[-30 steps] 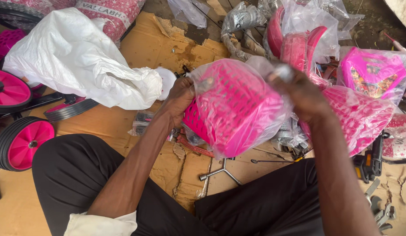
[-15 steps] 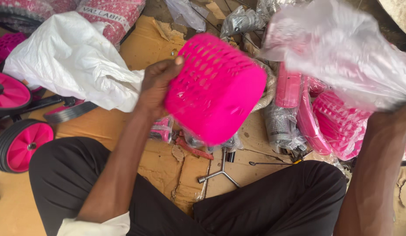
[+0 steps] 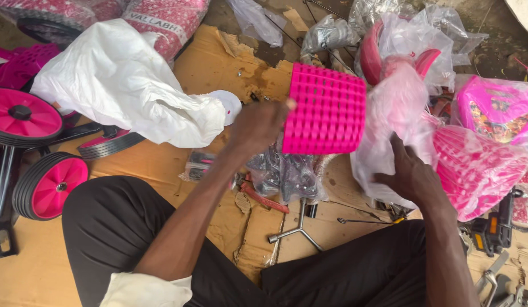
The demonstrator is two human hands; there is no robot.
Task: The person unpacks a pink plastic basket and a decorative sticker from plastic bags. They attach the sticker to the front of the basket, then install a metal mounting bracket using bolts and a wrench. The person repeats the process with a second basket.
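Cardboard (image 3: 178, 165) covers the ground where the person sits among pink wheels (image 3: 48, 185) and wrapped parts. Left hand (image 3: 258, 126) grips the pink basket (image 3: 325, 111) at its edge, fingers curled round it; the basket is bare, its wrapping off. Right hand (image 3: 411, 173) pinches the clear bag (image 3: 391, 122). Basket's inside and the bagged parts stay hard to read.

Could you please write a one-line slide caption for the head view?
Left hand holds a pink basket; right hand presses a clear plastic bag beside it.
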